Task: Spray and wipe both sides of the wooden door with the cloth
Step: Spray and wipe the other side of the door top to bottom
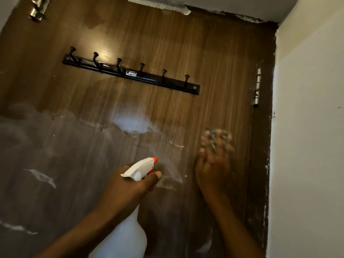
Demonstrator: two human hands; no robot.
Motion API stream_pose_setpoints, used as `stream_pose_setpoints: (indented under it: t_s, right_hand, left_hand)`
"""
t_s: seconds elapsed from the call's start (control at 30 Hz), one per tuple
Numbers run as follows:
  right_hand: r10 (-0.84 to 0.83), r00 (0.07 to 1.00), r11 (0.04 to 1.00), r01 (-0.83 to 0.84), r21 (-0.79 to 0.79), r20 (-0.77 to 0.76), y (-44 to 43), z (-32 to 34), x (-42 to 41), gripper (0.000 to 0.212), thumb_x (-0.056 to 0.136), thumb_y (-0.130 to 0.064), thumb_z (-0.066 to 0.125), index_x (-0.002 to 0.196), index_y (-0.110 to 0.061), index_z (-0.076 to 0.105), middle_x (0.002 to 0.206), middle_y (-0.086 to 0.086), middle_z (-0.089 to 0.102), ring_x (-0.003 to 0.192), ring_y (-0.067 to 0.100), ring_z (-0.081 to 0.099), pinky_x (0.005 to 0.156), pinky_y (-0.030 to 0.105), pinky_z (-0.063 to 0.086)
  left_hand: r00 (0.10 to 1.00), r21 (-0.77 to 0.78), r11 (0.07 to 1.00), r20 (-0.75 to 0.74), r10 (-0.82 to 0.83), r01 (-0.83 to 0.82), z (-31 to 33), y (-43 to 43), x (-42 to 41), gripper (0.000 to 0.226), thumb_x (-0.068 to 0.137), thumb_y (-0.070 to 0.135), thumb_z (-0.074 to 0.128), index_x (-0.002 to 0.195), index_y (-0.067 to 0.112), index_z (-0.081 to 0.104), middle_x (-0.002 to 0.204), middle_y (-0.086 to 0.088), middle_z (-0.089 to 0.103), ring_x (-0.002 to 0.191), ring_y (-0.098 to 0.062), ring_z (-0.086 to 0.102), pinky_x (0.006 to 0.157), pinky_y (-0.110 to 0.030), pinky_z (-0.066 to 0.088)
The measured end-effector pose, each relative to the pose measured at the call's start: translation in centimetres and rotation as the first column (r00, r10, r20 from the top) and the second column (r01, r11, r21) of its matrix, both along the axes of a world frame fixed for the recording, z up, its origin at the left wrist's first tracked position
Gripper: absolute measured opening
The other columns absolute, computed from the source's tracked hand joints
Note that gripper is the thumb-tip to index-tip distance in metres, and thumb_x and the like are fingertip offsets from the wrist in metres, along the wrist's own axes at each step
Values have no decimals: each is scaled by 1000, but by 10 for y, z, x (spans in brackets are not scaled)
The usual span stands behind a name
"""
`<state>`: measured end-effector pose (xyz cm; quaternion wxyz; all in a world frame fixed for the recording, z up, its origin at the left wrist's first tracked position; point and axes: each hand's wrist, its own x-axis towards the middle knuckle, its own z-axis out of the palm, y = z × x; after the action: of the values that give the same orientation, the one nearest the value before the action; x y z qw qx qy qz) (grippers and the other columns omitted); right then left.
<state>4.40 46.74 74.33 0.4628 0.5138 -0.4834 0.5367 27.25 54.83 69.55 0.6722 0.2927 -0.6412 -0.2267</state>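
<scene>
The brown wooden door [167, 43] fills the view, with a wet white patch of spray near its middle and smeary film over its lower left. My left hand [128, 185] grips a white spray bottle [126, 237] by the neck, its orange nozzle pointing at the door. My right hand [214, 164] presses a grey patterned cloth [216, 135] flat against the door at the right; the cloth shows only past my fingertips and is blurred.
A black rack with several hooks [130, 73] is screwed across the door's upper half. A metal hinge [256, 86] sits on the dark frame at the right, beside a white wall [307, 127]. A metal bolt [38, 8] is at the top left.
</scene>
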Motion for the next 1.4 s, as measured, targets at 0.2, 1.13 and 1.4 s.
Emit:
stream_pose_setpoints:
  t_s: [0.2,1.13,1.4]
  right_hand:
    - [-2,890,997,35,65,-455,-10,-39,44,57,97,-31,48,153,-24,38,162,7,31,152,30,21,120,51,25]
    - [30,772,996,30,84,-635,-24,35,174,54,102,-37,43,155,-27,35,164,3,25,155,27,7,124,49,9]
    - [58,544,994,48,100,-837,-25,-13,137,58,93,-35,51,150,-30,45,160,3,36,150,29,27,116,54,31]
  left_hand:
    - [997,-8,997,-20,76,-76,-1,1,15,44,77,36,70,120,27,61,90,-2,71,83,-11,67,66,-13,45]
    - [966,25,969,-76,247,-246,-15,-12,141,44,70,50,75,107,26,69,75,0,72,70,-5,66,61,-18,43]
    - [952,53,953,-48,301,-299,-19,-10,179,65,67,50,63,124,20,58,107,-4,68,89,-13,63,65,-13,45]
